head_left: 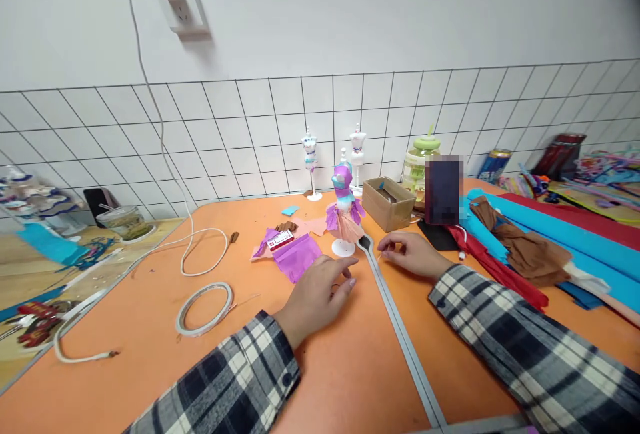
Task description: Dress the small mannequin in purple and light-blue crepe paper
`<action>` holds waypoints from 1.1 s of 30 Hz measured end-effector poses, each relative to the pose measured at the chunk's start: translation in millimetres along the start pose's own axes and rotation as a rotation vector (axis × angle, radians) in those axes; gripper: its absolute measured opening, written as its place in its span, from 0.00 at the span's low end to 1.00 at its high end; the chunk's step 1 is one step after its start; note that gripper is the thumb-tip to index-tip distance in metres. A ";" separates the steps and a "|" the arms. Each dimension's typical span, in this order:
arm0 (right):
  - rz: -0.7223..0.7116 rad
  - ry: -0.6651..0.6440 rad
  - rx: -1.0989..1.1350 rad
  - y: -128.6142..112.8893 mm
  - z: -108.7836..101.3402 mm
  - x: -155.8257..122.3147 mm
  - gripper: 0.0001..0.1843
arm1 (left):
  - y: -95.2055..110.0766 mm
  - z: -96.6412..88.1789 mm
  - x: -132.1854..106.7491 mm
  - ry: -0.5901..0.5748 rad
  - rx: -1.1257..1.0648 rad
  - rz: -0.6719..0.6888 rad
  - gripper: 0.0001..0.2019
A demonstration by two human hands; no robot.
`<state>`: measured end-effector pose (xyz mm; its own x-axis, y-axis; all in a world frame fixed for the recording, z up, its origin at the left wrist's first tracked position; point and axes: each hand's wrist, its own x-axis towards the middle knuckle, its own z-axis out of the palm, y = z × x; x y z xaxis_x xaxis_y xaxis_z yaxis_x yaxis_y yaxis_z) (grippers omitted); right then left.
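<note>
My left hand rests on the orange table, fingers loosely curled and reaching toward the white base of a small doll mannequin dressed in purple and peach paper. My right hand lies just right of a long metal ruler, its thumb and forefinger pinched on something tiny that I cannot make out. Purple crepe paper with a small red and white box on it lies left of the mannequin.
A tape roll and white cable lie at the left. A cardboard box, two bare mannequins, a green-lidded jar and a dark phone stand at the back. Blue, red and brown paper rolls fill the right side.
</note>
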<state>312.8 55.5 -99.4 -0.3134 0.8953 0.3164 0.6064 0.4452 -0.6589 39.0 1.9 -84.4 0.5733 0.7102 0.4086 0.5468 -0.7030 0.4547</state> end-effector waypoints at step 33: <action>0.076 -0.195 -0.269 23.5 -20.4 3.4 0.10 | 30.3 34.2 13.5 -0.297 0.292 0.081 0.19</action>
<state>341.0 69.3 -99.9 -0.3782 0.9179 0.1200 0.7963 0.3887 -0.4635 84.1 -11.1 -92.1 0.7491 0.6407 0.1683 0.6182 -0.7674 0.1698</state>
